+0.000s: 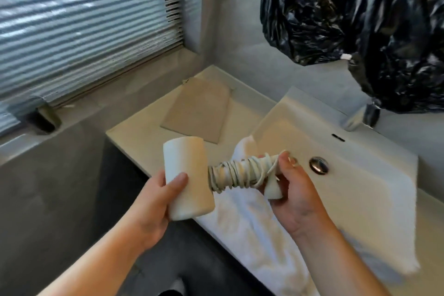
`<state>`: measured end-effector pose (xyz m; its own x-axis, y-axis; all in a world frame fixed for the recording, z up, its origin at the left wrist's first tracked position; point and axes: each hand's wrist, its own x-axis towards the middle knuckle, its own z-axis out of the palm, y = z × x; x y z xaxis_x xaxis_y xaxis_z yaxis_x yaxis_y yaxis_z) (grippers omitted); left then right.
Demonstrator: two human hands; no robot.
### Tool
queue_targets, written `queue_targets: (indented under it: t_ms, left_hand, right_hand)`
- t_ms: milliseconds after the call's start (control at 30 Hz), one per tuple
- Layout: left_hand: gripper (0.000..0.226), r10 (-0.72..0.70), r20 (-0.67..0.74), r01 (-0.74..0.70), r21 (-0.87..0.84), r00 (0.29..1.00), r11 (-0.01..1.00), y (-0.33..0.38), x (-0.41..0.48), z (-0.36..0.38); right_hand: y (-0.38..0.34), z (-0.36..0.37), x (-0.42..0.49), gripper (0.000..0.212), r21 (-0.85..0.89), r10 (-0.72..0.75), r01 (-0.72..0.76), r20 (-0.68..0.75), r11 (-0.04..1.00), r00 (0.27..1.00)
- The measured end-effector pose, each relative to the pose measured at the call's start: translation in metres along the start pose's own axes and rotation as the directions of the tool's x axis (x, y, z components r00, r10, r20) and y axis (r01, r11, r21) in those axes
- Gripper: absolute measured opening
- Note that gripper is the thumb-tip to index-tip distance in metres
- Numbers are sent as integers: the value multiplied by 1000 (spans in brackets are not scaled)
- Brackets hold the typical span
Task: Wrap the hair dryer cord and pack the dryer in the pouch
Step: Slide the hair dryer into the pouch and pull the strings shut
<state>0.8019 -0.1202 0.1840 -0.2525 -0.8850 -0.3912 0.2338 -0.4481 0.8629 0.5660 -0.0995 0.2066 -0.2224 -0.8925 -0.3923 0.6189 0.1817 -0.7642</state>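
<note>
Dryer (186, 175), white, is held in the air over the near edge of the counter (134, 127), its barrel to the left and its handle pointing right. Cord (235, 173) is wound in many turns round the handle. The left hand (153, 209) grips the barrel from below, thumb across its front. The right hand (295, 194) holds the handle's end, its fingers (284, 163) curled and pinching the last stretch of cord; the plug (272, 190) rests against its palm.

Pouch (201, 110), beige and flat, lies on the counter behind the dryer, well apart from both hands, with nothing on it. A white towel (247, 223) is draped over the near rim of the sink (360, 175), directly beneath the dryer and the right hand. The drain (318, 164) shows just beyond the right fingertips. A black plastic bag (360, 19) hangs at upper right and hides the top of the faucet (358, 116). Closed blinds (84, 19) cover the window at left; a dark object (44, 119), too blurred to identify, sits on the sill.
</note>
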Motion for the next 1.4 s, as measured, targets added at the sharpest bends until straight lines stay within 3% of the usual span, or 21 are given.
queue_targets:
  t_ms: [100,200,267,433,567,633,733,833,900,1033,1167,1233,1267,1300,1367,1400]
  left_hand:
    - [104,12,-19,-12,2,1000,1000,11,17,-25]
    - [88,34,-12,-33,39,999,999,22,33,-43]
    - [83,29,-7,-28,82,1000,996,27,46,-51]
    - [106,-20,-4,20,115,1000,993,43,88,-54]
    - [107,-136,51,122,214,989,969,60,134,-49]
    - [104,-204,88,175,260,975,950,65,159,-42]
    - [107,-266,98,224,311,959,924,69,192,-33]
    - [102,-280,83,230,380,956,896,72,222,-25]
    - [85,-269,48,233,372,962,898,73,239,-17]
    - [27,-292,-5,283,263,956,923,78,277,-3]
    - [38,-317,-20,308,303,948,902,63,322,-10]
    - [29,-219,-117,246,582,969,775,40,351,-30]
    - [39,-162,-71,155,790,984,593,28,366,-43]
    - [54,-171,23,38,937,985,346,19,376,-54]
    - [70,-283,157,-188,979,946,-84,1,388,-70]
    - [69,-339,181,-264,940,923,-216,-5,389,-75]
  right_hand:
    - [10,18,12,23,-48,70,-70,1,996,998]
    - [9,22,31,53,-140,116,-105,70,984,991]
    - [4,24,47,60,-269,105,-66,136,961,985]
    - [-16,34,89,21,-685,196,70,303,725,933]
    - [-31,37,131,30,-853,405,72,318,518,857]
    - [-30,35,152,44,-876,495,16,287,482,820]
    - [-23,29,176,53,-850,527,-37,292,526,798]
    - [-19,23,193,43,-818,501,-82,266,570,824]
    - [-18,19,200,37,-784,456,-122,221,609,862]
    - [-15,15,206,39,-683,384,-167,177,711,906]
    - [-10,14,214,29,-604,293,-197,64,773,954]
    - [-5,17,214,27,-567,242,-215,-27,796,970]
    - [-2,19,214,25,-556,223,-227,-76,800,972]
    - [1,21,215,23,-543,207,-237,-118,806,971]
    - [7,26,216,16,-492,177,-256,-203,832,963]
    - [8,28,217,15,-465,162,-264,-248,845,955]
